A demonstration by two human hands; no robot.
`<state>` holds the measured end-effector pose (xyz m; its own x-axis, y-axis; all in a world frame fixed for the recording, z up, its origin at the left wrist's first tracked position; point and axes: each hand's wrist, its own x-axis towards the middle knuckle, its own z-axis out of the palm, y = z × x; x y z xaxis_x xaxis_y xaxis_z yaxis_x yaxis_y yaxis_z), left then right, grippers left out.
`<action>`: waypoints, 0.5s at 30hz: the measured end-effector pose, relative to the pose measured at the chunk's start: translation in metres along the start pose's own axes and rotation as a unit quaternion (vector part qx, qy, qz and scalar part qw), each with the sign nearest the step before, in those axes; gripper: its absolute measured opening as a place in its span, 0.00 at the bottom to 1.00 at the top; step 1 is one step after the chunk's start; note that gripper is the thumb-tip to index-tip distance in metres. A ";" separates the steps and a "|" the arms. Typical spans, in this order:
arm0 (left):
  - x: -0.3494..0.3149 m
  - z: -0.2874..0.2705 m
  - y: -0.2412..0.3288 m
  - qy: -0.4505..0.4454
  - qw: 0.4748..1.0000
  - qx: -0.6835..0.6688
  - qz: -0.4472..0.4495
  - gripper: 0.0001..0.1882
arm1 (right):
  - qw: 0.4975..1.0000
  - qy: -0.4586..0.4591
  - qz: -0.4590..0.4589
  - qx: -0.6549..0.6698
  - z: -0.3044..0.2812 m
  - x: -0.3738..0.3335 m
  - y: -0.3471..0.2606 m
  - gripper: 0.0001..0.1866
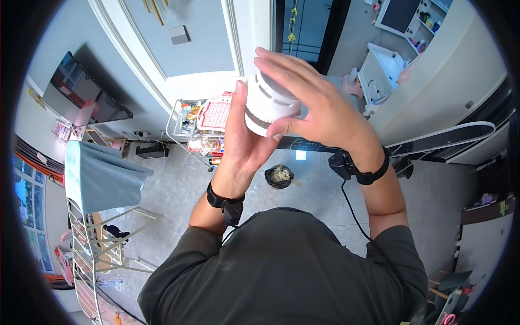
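Note:
Up in front of me, between my two hands, is a white round plastic device (pixel 269 100) with slots around its side and a ribbed ring near its lower rim. What exactly it is I cannot make out. My left hand (pixel 241 132) cups it from the left and below, thumb pointing up along its side; the other fingers are hidden behind it. From the right, my right hand (pixel 317 100) wraps it, with fingers reaching over the top and the thumb pressed against the lower rim. Both wrists carry black straps with small dark units.
A wire cart (pixel 181 130) loaded with packages stands ahead to the left. On the floor in front sits a black-lined waste bin (pixel 279 176). A drying rack (pixel 89 244) with a blue cloth is at left, an ironing-board-shaped frame (pixel 447 138) at right. A sink (pixel 387 65) shows beyond.

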<state>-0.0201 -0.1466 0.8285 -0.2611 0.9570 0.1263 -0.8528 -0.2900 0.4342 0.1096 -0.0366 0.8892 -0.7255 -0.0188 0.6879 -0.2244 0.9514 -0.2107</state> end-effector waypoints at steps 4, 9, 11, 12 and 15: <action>0.006 -0.001 -0.002 0.000 1.000 0.014 0.003 0.37 | 1.000 0.010 0.009 -0.026 0.008 -0.005 0.003 0.49; 0.011 -0.003 -0.002 0.000 0.999 0.040 -0.007 0.35 | 0.999 0.019 0.010 -0.032 0.004 -0.008 0.007 0.43; 0.008 -0.008 -0.001 -0.035 0.998 0.042 -0.014 0.35 | 0.993 0.008 0.040 0.106 -0.005 -0.009 0.010 0.34; 0.005 -0.007 -0.001 -0.067 0.996 0.045 -0.022 0.35 | 0.994 0.007 0.041 0.106 -0.009 -0.009 0.012 0.34; 0.001 0.006 0.000 -0.034 0.996 0.084 -0.001 0.36 | 0.988 -0.016 0.069 0.140 -0.020 -0.003 0.008 0.30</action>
<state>-0.0181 -0.1457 0.8337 -0.2230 0.9576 0.1823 -0.7645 -0.2879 0.5768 0.1231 -0.0227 0.8993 -0.7809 0.0915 0.6179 -0.2898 0.8232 -0.4882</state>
